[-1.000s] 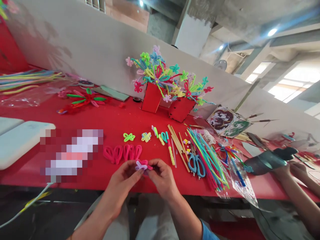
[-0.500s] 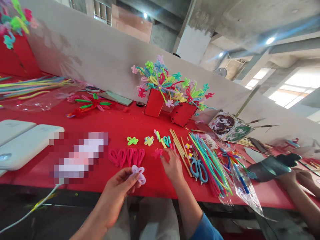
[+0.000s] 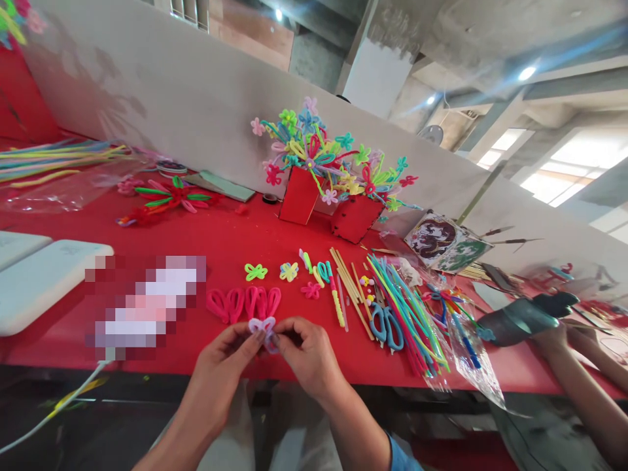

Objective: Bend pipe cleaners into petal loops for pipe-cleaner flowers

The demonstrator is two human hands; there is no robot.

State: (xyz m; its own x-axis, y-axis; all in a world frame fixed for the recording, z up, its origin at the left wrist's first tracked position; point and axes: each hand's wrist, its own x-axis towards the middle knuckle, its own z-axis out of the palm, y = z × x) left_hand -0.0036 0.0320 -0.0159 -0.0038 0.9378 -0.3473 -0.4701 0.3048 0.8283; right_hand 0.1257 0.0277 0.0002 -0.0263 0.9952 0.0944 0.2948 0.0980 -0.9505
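A lilac pipe-cleaner flower (image 3: 261, 325) is pinched between my two hands near the table's front edge. My left hand (image 3: 226, 353) grips its left side with thumb and fingers closed. On its right side, my right hand (image 3: 307, 353) has thumb and forefinger closed on a petal. Just beyond lie pink pipe-cleaner loops (image 3: 244, 303) in a row. A green flower (image 3: 256, 271), a yellow-and-blue flower (image 3: 289, 271) and a dark pink flower (image 3: 311, 290) rest flat past them. Blue-handled scissors (image 3: 387, 326) lie to the right.
Wooden sticks (image 3: 352, 288) and a bundle of pipe cleaners (image 3: 412, 307) lie at right. Red boxes (image 3: 300, 196) with pipe-cleaner flowers stand at the back. White devices (image 3: 59, 281) lie at left. Another person's arm (image 3: 564, 353) is beside a dark bottle (image 3: 523, 319).
My right hand has moved left from the dark pink flower, which now lies uncovered on the table, and has taken hold of the lilac flower alongside my left hand. The view has shifted slightly.
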